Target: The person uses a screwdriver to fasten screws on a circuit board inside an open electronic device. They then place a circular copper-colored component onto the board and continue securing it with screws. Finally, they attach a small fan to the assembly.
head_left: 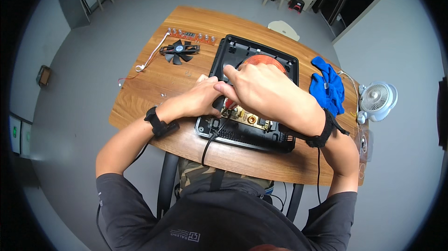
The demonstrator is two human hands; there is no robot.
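Casing [233,45], black and opened up, sits around mid-frame on the wood table [149,83], with a coppery coil [265,59] and circuit board [252,119] peeking out from under the hands. Right hand [263,85] is curled over the middle of it and left hand [200,98] is bent at its left side, but honestly can't tell what either's gripping, if anything. Loose black fan [179,50] is upper left, blue cloth [326,85] right of centre.
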